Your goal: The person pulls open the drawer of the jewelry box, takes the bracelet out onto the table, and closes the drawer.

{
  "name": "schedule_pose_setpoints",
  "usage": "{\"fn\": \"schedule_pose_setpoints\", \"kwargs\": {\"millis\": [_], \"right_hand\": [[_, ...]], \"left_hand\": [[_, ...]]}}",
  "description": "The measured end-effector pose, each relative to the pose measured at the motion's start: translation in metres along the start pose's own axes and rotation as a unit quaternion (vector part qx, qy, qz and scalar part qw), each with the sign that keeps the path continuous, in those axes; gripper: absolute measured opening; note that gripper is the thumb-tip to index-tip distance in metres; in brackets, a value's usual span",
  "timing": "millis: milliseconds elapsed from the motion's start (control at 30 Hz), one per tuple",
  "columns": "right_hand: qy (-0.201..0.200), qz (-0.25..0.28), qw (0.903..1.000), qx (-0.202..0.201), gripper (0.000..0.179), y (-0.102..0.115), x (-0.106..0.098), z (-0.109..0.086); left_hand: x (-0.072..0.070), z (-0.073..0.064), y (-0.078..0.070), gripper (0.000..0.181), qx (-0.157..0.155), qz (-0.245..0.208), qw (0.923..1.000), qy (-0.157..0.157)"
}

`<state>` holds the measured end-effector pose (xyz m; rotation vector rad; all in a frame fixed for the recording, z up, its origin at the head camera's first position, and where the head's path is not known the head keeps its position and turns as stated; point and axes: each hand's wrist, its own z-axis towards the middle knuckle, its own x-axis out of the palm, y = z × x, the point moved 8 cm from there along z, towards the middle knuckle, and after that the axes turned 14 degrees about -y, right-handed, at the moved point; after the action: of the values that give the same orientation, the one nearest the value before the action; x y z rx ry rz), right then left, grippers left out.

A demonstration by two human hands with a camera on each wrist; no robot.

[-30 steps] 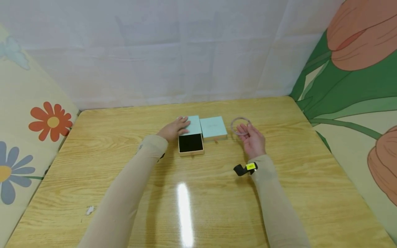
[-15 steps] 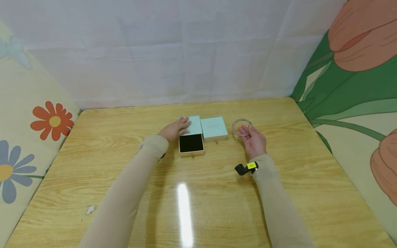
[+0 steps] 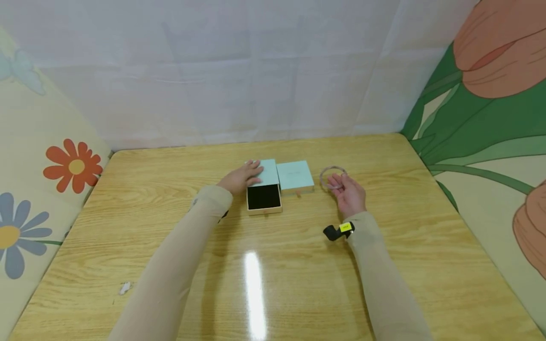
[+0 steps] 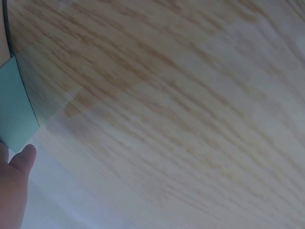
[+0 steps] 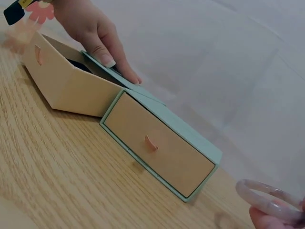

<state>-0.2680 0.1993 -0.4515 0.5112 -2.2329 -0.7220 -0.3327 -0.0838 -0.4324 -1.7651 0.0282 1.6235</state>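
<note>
My right hand (image 3: pixel 351 195) holds a pale, pinkish-grey bangle (image 5: pixel 259 194) between thumb and fingers, palm turned up, to the right of two light blue drawer boxes. The left hand (image 3: pixel 240 179) rests with spread, fairly straight fingers on the top of the left box (image 3: pixel 268 172). That box's cream drawer (image 5: pixel 90 90) is pulled out toward me, and its black inner lining (image 3: pixel 263 196) shows. Beside it, the right box (image 3: pixel 295 174) has its drawer closed, with a small pull tab (image 5: pixel 151 143) on the front. Only part of the left hand (image 4: pixel 14 186) shows in the left wrist view, at the box corner.
The boxes stand side by side toward the back of a wood-grain table (image 3: pixel 294 265). Behind it hangs a white cloth (image 3: pixel 213 85). Flower-printed panels (image 3: pixel 482 132) flank both sides. A small white mark (image 3: pixel 125 288) lies at the front left.
The bangle has dipped slightly toward me in the right hand. The left hand and both boxes keep their places; the head view has shifted a little.
</note>
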Motion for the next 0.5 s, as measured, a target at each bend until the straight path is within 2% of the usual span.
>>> {"fn": "schedule_pose_setpoints", "kwargs": {"millis": [367,500], "right_hand": [[0.010,-0.031,0.9994,-0.010,0.046,-0.0018,0.0005,0.0009],[0.010,-0.044,0.9990,-0.010,0.045,-0.0018,0.0014,0.0009]], "left_hand": [[0.0007,0.0000,-0.0010,0.057,-0.001,0.010,0.9999,-0.004],[0.0013,0.0007,0.0002,0.058,0.003,-0.002,1.0000,-0.004]]}}
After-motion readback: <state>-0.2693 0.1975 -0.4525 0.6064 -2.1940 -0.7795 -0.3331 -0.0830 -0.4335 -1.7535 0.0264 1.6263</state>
